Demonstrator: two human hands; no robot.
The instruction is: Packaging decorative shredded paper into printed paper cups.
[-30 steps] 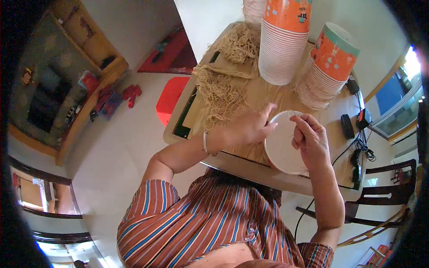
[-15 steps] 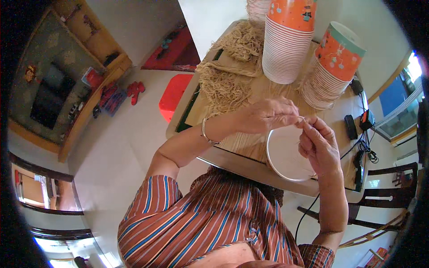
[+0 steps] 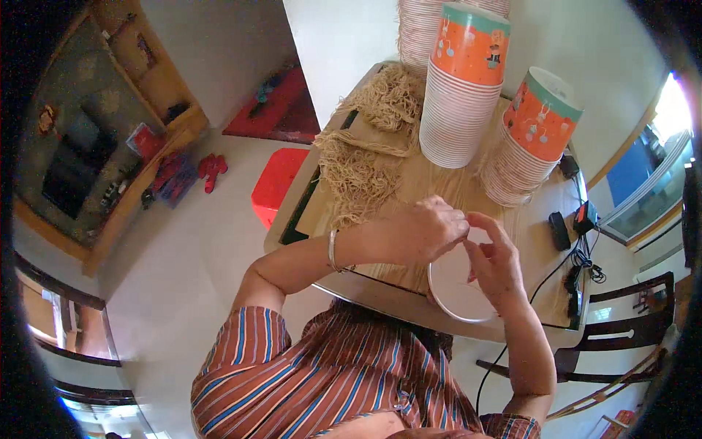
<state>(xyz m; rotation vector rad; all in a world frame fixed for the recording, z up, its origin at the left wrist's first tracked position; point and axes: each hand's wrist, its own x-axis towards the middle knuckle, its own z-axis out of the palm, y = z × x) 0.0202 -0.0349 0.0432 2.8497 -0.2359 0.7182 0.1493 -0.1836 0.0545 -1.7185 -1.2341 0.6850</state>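
Observation:
A round paper bucket (image 3: 462,291) with a white inside and a white rim sits at the table's near edge, its mouth toward me. Over its far rim my left hand (image 3: 433,233) has its fingers closed together. Against those fingertips, my right hand (image 3: 496,265) pinches with thumb and forefinger, its wrist beside the bucket's right rim. Whatever lies between the fingertips is too small to make out. Beyond my left hand, tan twine (image 3: 358,179) lies in tangled heaps on the wooden table (image 3: 380,272).
Nested orange-and-green paper buckets rise in a tall stack (image 3: 459,110) and a shorter stack (image 3: 523,150), with more behind. Black adapters and cables (image 3: 578,256) lie along the table's right side. A red stool (image 3: 276,183) stands left, a dark chair (image 3: 621,333) right.
The view has shifted, so the table sits lower in the picture. Both hands stay together at the bucket's rim. The light strand seen between the fingertips earlier no longer shows clearly.

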